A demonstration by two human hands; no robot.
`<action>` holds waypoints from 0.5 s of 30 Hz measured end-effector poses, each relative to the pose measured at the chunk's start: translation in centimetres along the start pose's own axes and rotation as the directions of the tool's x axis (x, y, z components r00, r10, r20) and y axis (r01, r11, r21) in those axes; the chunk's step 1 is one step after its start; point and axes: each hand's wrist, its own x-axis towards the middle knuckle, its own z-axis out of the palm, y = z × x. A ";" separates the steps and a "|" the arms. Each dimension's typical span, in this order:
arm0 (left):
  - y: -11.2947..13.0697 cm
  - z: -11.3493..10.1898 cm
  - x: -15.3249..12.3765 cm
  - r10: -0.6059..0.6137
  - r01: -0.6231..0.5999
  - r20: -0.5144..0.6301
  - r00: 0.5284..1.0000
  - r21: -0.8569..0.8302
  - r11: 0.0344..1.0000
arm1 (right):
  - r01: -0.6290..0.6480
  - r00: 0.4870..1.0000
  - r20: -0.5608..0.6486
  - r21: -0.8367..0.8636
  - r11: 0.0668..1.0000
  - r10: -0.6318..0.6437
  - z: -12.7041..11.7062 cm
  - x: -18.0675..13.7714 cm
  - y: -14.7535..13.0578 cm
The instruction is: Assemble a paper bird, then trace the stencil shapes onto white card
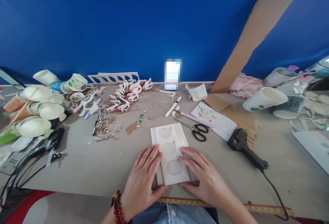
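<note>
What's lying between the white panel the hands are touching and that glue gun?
In the head view, black-handled scissors lie nearer the white panel, and a sheet with a drawing reaches towards the glue gun.

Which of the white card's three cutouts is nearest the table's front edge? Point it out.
The lowest cutout in the white card; the other two cutouts sit farther up it.

Toward the left edge of the bench [77, 164] you have cups [36, 127]; along its back edge, a screen [172, 75], slanting cardboard [253, 35] and, beside that, pink cloth [244, 86].
</note>
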 end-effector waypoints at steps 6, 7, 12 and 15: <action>0.0 0.2 -0.1 0.012 -0.012 -0.024 1.000 0.008 1.000 | -0.001 1.000 -0.001 0.002 1.000 0.001 0.0 0.1 0.0; 0.0 0.2 -0.1 0.011 -0.011 -0.019 1.000 0.009 1.000 | 0.000 1.000 -0.001 0.003 1.000 0.000 0.0 0.1 0.0; -0.5 -0.8 0.2 0.043 -0.042 0.034 0.999 -0.008 0.999 | -0.003 1.000 0.005 0.011 1.000 0.003 -0.1 0.1 0.0; -1.0 -2.1 1.4 0.050 -0.049 0.091 0.995 -0.016 0.999 | -0.005 1.000 0.003 0.015 1.000 0.005 -0.2 0.2 0.0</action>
